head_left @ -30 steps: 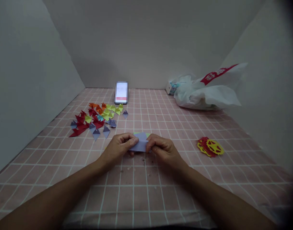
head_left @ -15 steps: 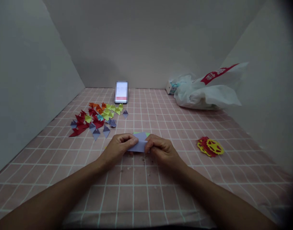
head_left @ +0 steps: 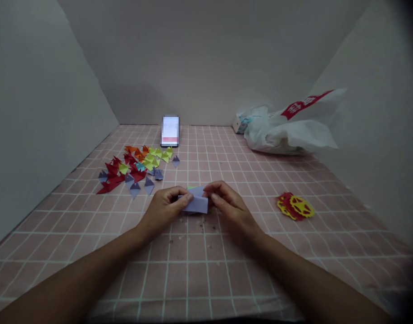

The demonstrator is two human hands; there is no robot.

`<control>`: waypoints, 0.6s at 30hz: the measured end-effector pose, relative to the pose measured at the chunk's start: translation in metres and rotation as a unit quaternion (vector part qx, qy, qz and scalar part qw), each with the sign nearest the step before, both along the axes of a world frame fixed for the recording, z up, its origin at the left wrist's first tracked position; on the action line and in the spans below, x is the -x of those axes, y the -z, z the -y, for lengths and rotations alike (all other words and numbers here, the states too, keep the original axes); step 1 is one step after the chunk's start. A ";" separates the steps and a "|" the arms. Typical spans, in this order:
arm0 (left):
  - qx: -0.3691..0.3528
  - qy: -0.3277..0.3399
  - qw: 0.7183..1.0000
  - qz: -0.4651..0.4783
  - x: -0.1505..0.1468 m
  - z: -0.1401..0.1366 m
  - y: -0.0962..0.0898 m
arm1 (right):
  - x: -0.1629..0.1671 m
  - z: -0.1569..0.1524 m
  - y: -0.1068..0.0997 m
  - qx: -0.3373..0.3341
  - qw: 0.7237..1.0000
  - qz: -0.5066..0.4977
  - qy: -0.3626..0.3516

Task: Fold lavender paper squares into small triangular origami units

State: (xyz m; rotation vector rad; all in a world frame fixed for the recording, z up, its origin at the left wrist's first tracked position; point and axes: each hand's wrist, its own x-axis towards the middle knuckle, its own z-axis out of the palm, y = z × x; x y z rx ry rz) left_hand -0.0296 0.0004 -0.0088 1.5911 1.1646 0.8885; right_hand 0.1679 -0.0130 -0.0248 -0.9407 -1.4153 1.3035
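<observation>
Near the middle of the table, my left hand (head_left: 167, 202) pinches a piece of lilac folding paper (head_left: 197, 204) between thumb and fingers. The paper is folded, with a flat band across its front and a slanted flap standing behind it. A sliver of green (head_left: 191, 187) shows behind its upper edge. At the paper's right end is my right hand (head_left: 229, 207), its thumb and forefinger apart. Those fingertips are close to the paper; whether they touch it is hard to see. Folded paper pieces (head_left: 138, 166) in red, orange, yellow, blue and lilac lie beyond my left hand.
A phone (head_left: 170, 131) with a lit, blurred screen stands at the back. Back right are a white plastic bag (head_left: 283, 132) and a small box (head_left: 239, 123). Red and yellow cut-out discs (head_left: 296, 207) lie to the right on the checked tablecloth (head_left: 206, 279). Pale walls (head_left: 206, 63) enclose the table.
My right hand has loosened its pinch on the paper's right end, and its fingers have spread. More of the paper's right edge shows now. My left hand keeps its hold.
</observation>
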 end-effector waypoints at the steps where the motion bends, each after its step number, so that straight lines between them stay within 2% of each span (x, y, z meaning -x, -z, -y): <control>1: -0.023 0.008 1.000 -0.016 0.000 0.001 0.000 | 0.000 0.000 -0.001 -0.003 1.000 0.018 -0.002; 5: -0.087 0.045 0.993 -0.064 0.000 0.004 -0.002 | 0.000 0.002 -0.006 -0.006 0.996 0.076 -0.036; 8: -0.083 0.060 0.993 -0.065 -0.001 0.005 -0.001 | 0.001 0.005 -0.007 0.014 0.996 0.079 -0.048; 11: -0.011 0.043 0.999 0.003 -0.003 0.004 0.002 | 0.001 0.005 -0.005 0.033 0.997 0.065 -0.031; 14: 0.079 0.029 0.990 0.111 -0.005 0.003 0.006 | 0.002 0.004 -0.002 0.031 0.999 0.033 0.029; 18: 0.114 0.056 0.986 0.108 -0.007 0.004 0.006 | 0.005 0.005 0.000 0.021 0.998 -0.006 0.066</control>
